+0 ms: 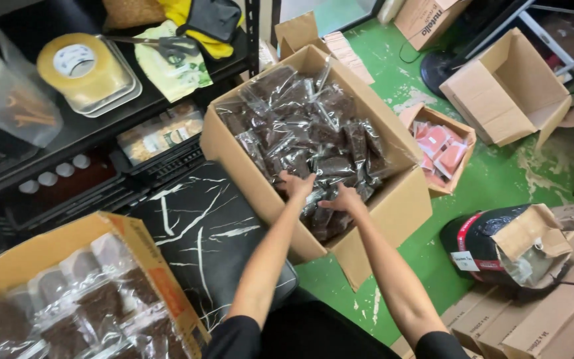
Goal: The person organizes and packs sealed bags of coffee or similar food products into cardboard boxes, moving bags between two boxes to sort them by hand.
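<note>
A large open cardboard box (403, 199) stands on the green floor, filled with several clear plastic packets of dark brown stuff (300, 123). Both my arms reach into its near side. My left hand (295, 184) rests on the packets near the front wall, fingers curled down among them. My right hand (342, 199) lies just to its right, also pressed onto the packets. Whether either hand grips a packet is hidden by the plastic.
A second box of similar packets (74, 299) sits at lower left beside a black marbled seat (200, 233). A shelf holds a tape roll (78, 63) and scissors (167, 46). A small box of pink packets (441, 149), an empty box (509, 90) and a black-and-red bag (493, 242) stand on the right.
</note>
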